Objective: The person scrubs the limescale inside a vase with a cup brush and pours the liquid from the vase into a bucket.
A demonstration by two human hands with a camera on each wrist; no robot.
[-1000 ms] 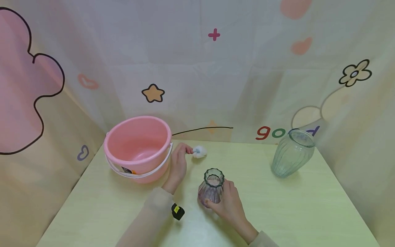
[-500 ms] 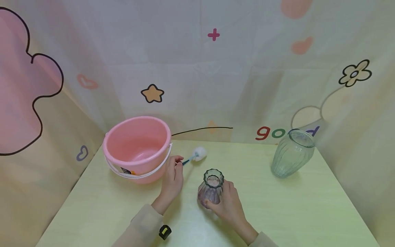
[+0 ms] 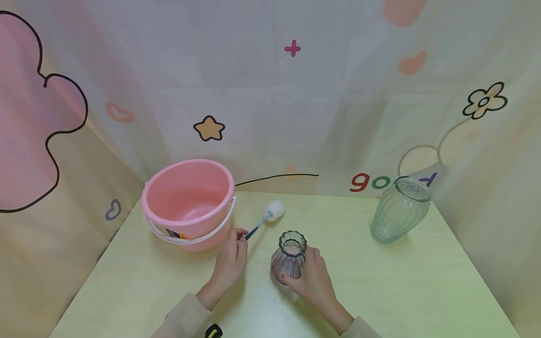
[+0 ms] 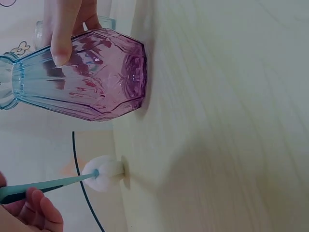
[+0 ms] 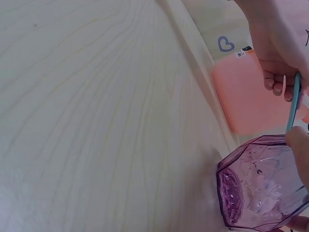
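Note:
My left hand (image 3: 231,256) grips the teal handle of a brush (image 3: 255,230) with a white fluffy head (image 3: 275,210). The head points away from me and to the right, and in the left wrist view it is close over the table. My right hand (image 3: 314,281) holds a faceted glass vase (image 4: 91,77) by its side, thumb on the near face. The vase stands upright on the table, blue-green at its scalloped neck and purple at the base. The left hand is to the left of the vase, the brush head behind it.
A pink bucket (image 3: 203,241) with a white handle (image 3: 211,234) stands at the back left, close to my left hand. A larger clear, greenish glass vase (image 3: 397,216) stands at the back right. A printed curtain (image 3: 270,117) hangs behind the pale table (image 3: 401,286).
My left hand has drawn back toward me and slightly left, and more of the brush handle shows. The brush head has barely shifted. My right hand and the vase have stayed put.

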